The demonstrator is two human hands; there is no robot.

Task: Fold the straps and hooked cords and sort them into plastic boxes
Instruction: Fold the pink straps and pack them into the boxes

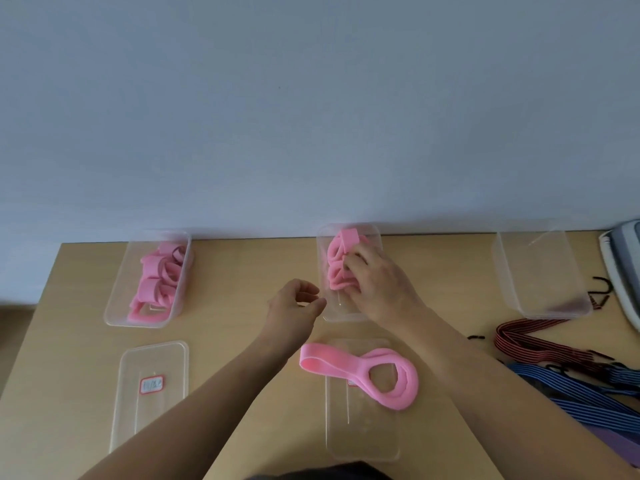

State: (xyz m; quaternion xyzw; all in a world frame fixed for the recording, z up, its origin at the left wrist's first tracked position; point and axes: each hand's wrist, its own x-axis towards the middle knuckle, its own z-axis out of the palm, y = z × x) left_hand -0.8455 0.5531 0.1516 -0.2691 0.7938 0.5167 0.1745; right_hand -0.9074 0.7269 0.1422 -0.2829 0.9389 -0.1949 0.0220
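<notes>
Nearest to me, at 6 o'clock, a clear lid (363, 434) lies flat on the bench (235, 265), and a loose pink strap (360, 372) sprawls unfolded across its far end, one end looped into a ring. A second lid (152, 410), with a red-edged label, lies at 8 o'clock. At 4 o'clock the hooked cords (581, 386), blue ones and red-and-black ones, sit in an unsorted heap. Further out, my left hand (298, 306) hovers just left of the middle box (341, 317), fingers loosely curled and holding nothing. My right hand (377, 278) is inside that box at 12 o'clock, fingers curled down over the folded straps (337, 265) at its far end, gripping them. The left box (114, 306) at 10 o'clock already holds a good stack of folded pink straps. The right box (540, 271) at 2 o'clock looks empty, which I read as being reserved for the cords. A grey and white object (623, 271) sits beyond it; I cannot tell what it is. I judge I am seating a folded strap in the middle box. Next I would let go, bring both hands back to the loose strap at 6 o'clock, and fold it flat so it does not spring open.
</notes>
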